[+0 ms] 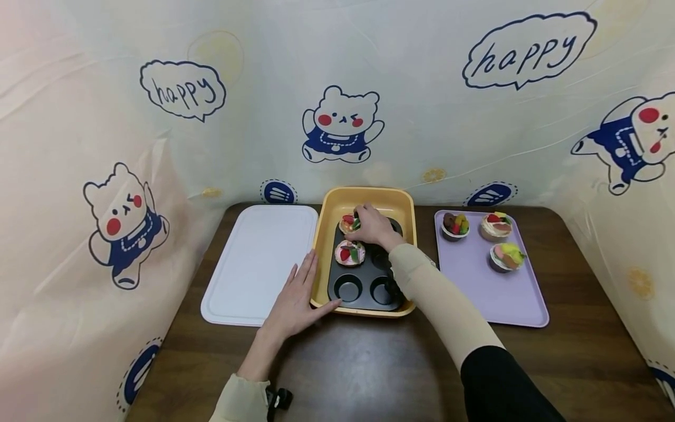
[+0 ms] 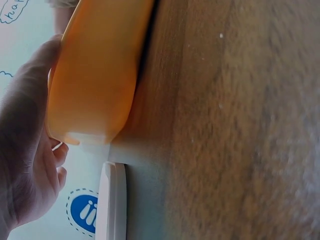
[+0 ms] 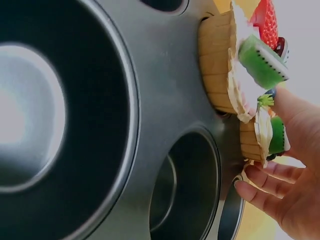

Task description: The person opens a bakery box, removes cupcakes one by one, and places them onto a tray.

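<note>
My right hand [image 1: 373, 225] pinches a fruit-topped cupcake [image 1: 348, 224] at the back left of a dark muffin tin [image 1: 366, 278]. In the right wrist view, thumb and fingers lie on either side of that cupcake [image 3: 255, 136], which has green fruit on top and a ribbed tan case. Just in front, a second cupcake [image 1: 350, 253] with strawberry and kiwi pieces sits in the tin. The tin stands inside a yellow tub [image 1: 321, 234]. My left hand [image 1: 295, 302] rests with straight fingers along the tub's left rim, its thumb at the front left corner.
On the right lies a purple tray [image 1: 474, 287] bearing three cupcakes: one chocolate-topped [image 1: 455, 227], one cream-topped [image 1: 495, 227], one yellow-topped [image 1: 506, 258]. A white board [image 1: 253, 264] lies left of the tub. A printed cloth [image 1: 253, 117] hangs behind the brown table [image 1: 364, 363].
</note>
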A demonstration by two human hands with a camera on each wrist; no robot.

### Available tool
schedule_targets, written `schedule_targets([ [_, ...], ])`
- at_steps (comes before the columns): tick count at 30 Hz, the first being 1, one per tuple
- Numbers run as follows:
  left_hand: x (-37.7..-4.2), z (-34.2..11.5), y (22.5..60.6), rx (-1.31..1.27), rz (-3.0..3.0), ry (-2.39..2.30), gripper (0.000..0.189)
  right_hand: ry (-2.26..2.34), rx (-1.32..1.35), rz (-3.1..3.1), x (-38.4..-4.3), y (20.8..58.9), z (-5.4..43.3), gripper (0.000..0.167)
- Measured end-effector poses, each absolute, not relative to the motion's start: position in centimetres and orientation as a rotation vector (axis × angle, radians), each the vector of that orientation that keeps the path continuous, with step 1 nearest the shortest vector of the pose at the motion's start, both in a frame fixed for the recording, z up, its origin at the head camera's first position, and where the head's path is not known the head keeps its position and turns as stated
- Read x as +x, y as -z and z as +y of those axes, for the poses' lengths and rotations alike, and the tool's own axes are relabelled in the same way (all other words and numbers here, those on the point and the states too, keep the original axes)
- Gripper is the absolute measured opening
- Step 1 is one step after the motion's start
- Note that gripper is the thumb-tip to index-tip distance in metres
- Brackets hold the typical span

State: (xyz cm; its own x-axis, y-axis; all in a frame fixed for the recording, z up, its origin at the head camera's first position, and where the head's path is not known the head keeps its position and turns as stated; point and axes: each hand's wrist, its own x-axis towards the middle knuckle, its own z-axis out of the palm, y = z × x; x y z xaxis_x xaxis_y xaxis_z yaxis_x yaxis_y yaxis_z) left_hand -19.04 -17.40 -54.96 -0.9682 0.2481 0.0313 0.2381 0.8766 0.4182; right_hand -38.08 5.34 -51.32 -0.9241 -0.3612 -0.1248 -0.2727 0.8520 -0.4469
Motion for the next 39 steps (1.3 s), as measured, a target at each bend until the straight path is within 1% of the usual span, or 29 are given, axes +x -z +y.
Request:
schedule_targets([
  [5, -19.0, -17.4, 55.1, 0.379, 3.009, -0.677, 0.124, 0.738, -0.439, 2.777, -38.1, 51.4, 5.1, 0.079],
  [19, -19.1, -17.4, 55.3, 0.387, 3.018, -0.693, 0.123, 1.062, -0.350, 2.648, -38.3, 53.0, 5.4, 0.073],
  [30, -18.9, -17.4, 55.1, 0.395, 3.018, -0.712, 0.123, 1.180, -0.352, 2.572, -38.0, 53.8, 5.0, 0.064],
  [39, -18.9, -17.3, 55.1, 0.389, 3.013, -0.717, 0.123, 1.182, -0.331, 2.600, -37.6, 53.5, 5.1, 0.065],
])
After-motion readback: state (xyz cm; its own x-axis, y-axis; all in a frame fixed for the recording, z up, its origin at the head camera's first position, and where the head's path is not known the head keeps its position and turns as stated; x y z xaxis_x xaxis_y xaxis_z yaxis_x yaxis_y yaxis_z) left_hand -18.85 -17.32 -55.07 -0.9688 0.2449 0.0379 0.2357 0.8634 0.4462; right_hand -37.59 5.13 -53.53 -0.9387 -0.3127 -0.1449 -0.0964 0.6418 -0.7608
